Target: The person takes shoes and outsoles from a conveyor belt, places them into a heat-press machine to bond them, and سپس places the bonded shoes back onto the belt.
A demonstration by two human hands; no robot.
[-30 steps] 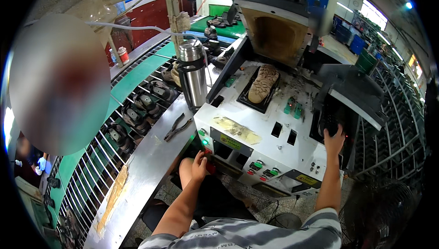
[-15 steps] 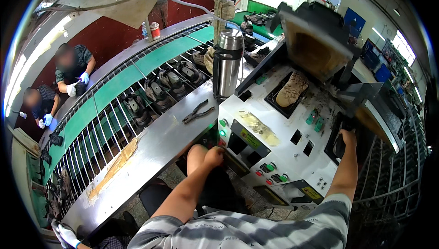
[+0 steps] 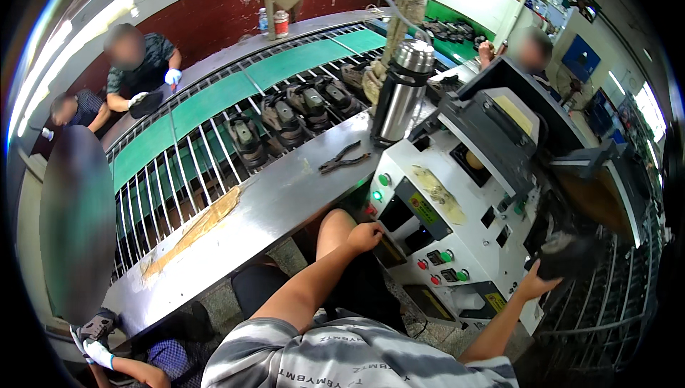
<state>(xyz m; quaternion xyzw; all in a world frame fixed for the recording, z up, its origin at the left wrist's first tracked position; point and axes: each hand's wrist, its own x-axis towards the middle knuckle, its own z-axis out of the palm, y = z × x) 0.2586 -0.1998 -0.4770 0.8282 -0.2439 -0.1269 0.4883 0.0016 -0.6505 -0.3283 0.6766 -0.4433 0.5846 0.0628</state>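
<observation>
At the right, my right hand (image 3: 539, 282) grips a dark shoe (image 3: 569, 254), raised in front of the right station of a white two-station press (image 3: 471, 245). The shoe is blurred. My left hand (image 3: 366, 237) is curled closed above my knee, beside the press's left front panel and just below a red button (image 3: 370, 210); nothing shows in it. The left lid (image 3: 492, 131) is down over its station, hiding most of what lies there. The right lid (image 3: 596, 192) stands raised.
Pliers (image 3: 344, 157) and a steel flask (image 3: 404, 92) stand on the metal bench (image 3: 285, 188). Several shoes (image 3: 312, 106) rest on the roller rack by a green belt (image 3: 285, 67). Co-workers sit at left; one person (image 3: 531, 53) is behind the press. A gloved hand (image 3: 98, 354) holds a shoe, lower left.
The left lid has come down over the tan shoe. My right hand has pulled back toward me, lifting the dark shoe from the right station. A person now shows behind the press. The view has shifted.
</observation>
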